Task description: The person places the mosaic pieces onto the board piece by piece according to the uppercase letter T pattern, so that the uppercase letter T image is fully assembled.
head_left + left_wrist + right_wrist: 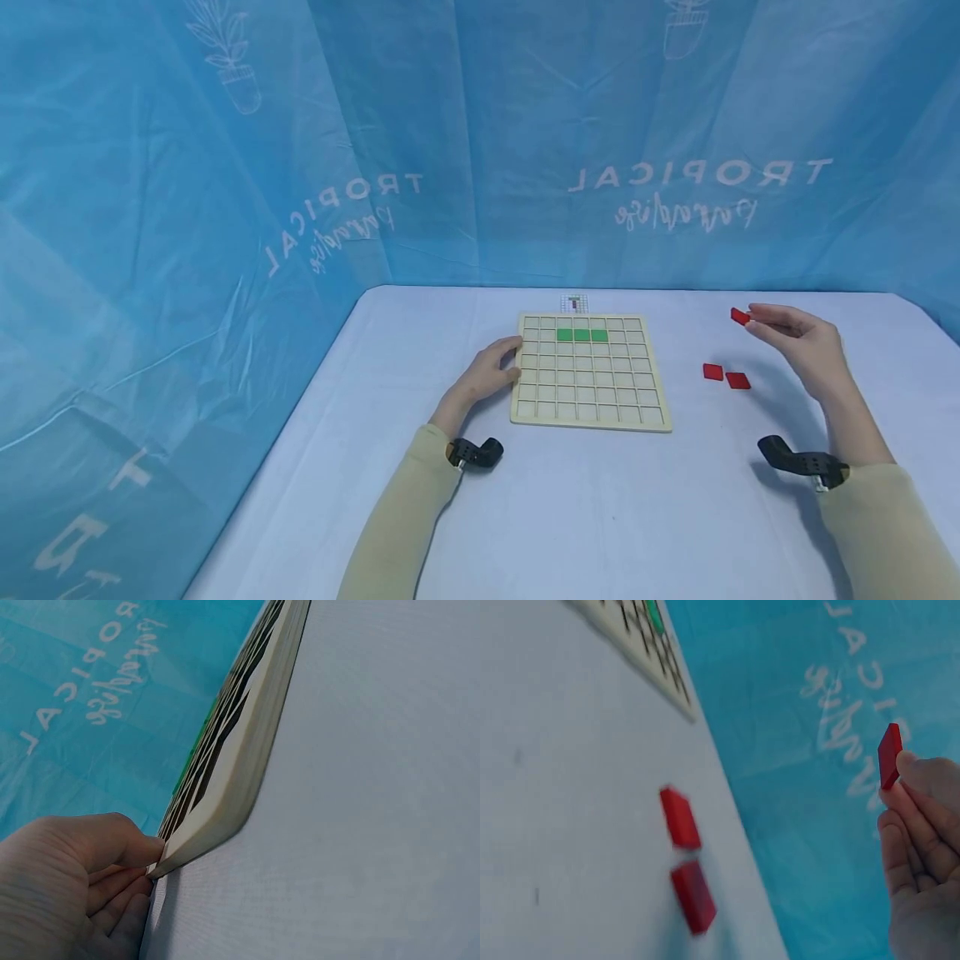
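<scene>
A pale wooden grid board [591, 423] lies on the table, with three green tiles [582, 335] side by side in a row near its far edge. My left hand [491, 371] grips the board's left edge with thumb and fingers; the left wrist view shows the fingertips right at that edge. Raised above the table to the right of the board, my right hand [806, 342] pinches a red square tile [889, 756] between thumb and fingertips. Two more red tiles, a left one [713, 372] and a right one [738, 381], lie below it on the cloth.
Just beyond the board's far edge lies a small printed grid card [574, 303] with a coloured pattern. White cloth covers the table [570, 517]. Blue printed curtains [525, 150] hang behind it and along the left side.
</scene>
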### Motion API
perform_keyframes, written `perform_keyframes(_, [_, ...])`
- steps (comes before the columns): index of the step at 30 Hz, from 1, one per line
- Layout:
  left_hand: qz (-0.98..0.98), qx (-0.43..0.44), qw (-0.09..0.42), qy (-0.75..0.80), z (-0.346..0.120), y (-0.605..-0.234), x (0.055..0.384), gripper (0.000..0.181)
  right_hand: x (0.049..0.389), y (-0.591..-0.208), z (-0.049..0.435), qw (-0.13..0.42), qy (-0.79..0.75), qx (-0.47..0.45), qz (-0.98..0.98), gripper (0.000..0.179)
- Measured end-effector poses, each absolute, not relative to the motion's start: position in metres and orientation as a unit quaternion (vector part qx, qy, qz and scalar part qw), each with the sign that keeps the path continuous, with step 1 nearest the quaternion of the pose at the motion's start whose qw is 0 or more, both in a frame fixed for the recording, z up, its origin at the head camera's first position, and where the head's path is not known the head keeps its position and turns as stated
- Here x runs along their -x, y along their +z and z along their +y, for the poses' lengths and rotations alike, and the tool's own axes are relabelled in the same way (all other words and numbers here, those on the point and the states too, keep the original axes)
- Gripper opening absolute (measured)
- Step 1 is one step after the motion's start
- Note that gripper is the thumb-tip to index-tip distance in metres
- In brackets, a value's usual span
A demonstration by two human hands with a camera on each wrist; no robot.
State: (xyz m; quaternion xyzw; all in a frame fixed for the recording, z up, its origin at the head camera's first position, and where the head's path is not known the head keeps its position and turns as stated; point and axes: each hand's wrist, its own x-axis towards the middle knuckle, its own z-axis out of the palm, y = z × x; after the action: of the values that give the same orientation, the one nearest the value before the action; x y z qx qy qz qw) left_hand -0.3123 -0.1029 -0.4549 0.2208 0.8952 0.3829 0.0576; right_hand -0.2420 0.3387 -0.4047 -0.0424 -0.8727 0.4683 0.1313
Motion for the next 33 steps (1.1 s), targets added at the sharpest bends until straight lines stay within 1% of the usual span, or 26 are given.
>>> perform_keyframes(4, [0.896, -0.210, 0.063, 0.386, -0.104, -0.457, 0.313, 0.057, 0.251, -0.397, 0.314, 0.128, 0.483, 0.012, -0.866, 0.058])
perform_keyframes(8, [0.895, -0.202, 0.068, 0.391, -0.104, -0.460, 0.312, 0.058, 0.264, -0.397, 0.283, 0.117, 0.491, -0.013, -0.863, 0.056])
perform_keyframes(15, [0.891, -0.205, 0.069, 0.399, -0.104, -0.460, 0.312, 0.057, 0.288, -0.408, 0.232, 0.095, 0.524, -0.066, -0.844, 0.049])
perform_keyframes(21, [0.890, -0.214, 0.064, 0.397, -0.105, -0.460, 0.312, 0.057, 0.300, -0.418, 0.195, 0.079, 0.544, -0.100, -0.829, 0.046])
perform_keyframes(28, [0.888, -0.226, 0.061, 0.395, -0.103, -0.459, 0.312, 0.056, 0.312, -0.440, 0.182, 0.079, 0.554, -0.120, -0.820, 0.046])
perform_keyframes(33, [0.888, -0.220, 0.060, 0.399, -0.104, -0.456, 0.310, 0.056, 0.314, -0.448, 0.177, 0.086, 0.541, -0.113, -0.829, 0.042])
